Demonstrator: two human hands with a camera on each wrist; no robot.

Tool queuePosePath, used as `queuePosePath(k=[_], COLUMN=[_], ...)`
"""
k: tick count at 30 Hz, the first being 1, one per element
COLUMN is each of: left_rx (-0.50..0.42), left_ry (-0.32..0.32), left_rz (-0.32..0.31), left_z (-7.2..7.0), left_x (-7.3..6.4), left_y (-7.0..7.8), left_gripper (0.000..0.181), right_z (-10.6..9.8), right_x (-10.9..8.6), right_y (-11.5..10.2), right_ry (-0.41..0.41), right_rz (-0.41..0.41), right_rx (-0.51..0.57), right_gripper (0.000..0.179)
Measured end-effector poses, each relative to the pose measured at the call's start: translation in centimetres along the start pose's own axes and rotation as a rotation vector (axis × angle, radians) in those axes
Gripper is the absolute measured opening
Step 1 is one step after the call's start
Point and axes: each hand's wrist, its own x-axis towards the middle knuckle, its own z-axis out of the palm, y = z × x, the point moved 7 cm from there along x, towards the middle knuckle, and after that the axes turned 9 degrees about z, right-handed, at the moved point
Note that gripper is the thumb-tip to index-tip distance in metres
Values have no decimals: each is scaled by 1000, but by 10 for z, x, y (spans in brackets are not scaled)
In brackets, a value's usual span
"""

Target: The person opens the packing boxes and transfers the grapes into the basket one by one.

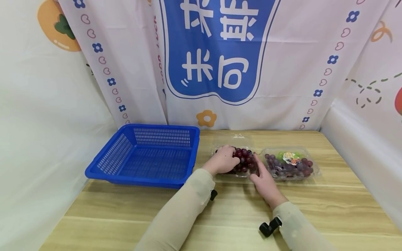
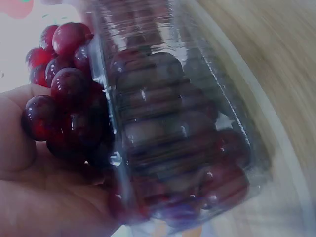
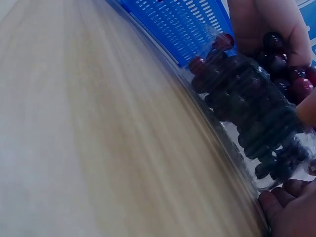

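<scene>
Dark red grapes [image 1: 245, 161] fill a clear plastic clamshell box [image 2: 170, 128], its lid [image 1: 233, 140] folded open toward the back. My left hand [image 1: 223, 160] reaches in from the left and grips the grapes, palm down, its fingertips hidden among them. In the left wrist view, part of the bunch rises above the box wall against the palm. My right hand [image 1: 266, 183] holds the right end of the box, thumb at the front corner and fingers along the side. From the right wrist, the fingers [image 3: 281, 197] curl at the box's lower end.
To the left stands a blue plastic basket [image 1: 142, 182] with slotted walls and nothing in it. Just right of my right hand sits a second clear box of grapes [image 1: 289, 167], lid down with a label on top. Behind the wooden table [image 1: 232, 212] hangs a printed cloth [image 1: 292, 97].
</scene>
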Motion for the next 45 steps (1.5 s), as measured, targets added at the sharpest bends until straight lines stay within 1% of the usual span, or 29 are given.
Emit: queuePosePath(k=[3,6,8,10,12,14,16,18,20,21,23,27,28,31,33,36,37,39,41,43,45], left_rx=[-82,-153,-202,-266,-370,-500,-634,-720,-764,-784,-810,-896,-910,-954,-948,-931,-906,-863,-849,-807,-785], left_ry=[31,54,85,126,173,220,265,313,360,378,417,485,500,537,556,545,537,516,499,496,493], left_rz=[-10,-4,0,8,20,7,-22,-55,-69,-63,-65,-78,-89,-81,-91,-96,-96,-66,-13,16,24], left_z=[0,0,-1,-3,-5,-6,-7,-10,-13,-15,-20,-31,-35,-47,-58,-75,-82,-96,-111,-128,-145], left_x=[-3,-5,-7,-9,-11,-13,-15,-18,-20,-20,-22,-28,-30,-36,-41,-47,-49,-52,-54,-55,-58], left_y=[-3,-4,-5,-6,-6,-8,-9,-10,-10,-8,-6,0,1,6,9,14,16,19,22,22,18], left_gripper=[47,49,50,45,37,31,30,36,41,41,41,37,37,37,38,40,40,38,37,36,35], right_z=[1,1,0,0,0,0,0,0,0,1,1,1,0,0,0,-2,-2,-3,-3,-2,-1], right_x=[1,1,1,1,0,0,0,0,0,0,0,-1,-1,0,0,1,1,1,1,1,0], right_y=[2,3,3,3,1,0,-2,-3,-4,-4,-4,-3,-2,0,1,2,2,2,2,1,1], right_ry=[-2,0,8,20,29,37,41,47,46,45,47,55,57,59,59,67,67,71,68,54,43], right_rz=[12,36,52,64,66,59,51,42,37,35,35,45,50,57,59,56,54,52,51,56,59], right_rx=[-5,12,18,19,19,19,16,13,17,21,28,28,27,26,29,29,30,36,40,46,42], right_gripper=[82,76,73,72,73,73,74,74,74,74,74,74,74,75,74,74,74,74,74,74,74])
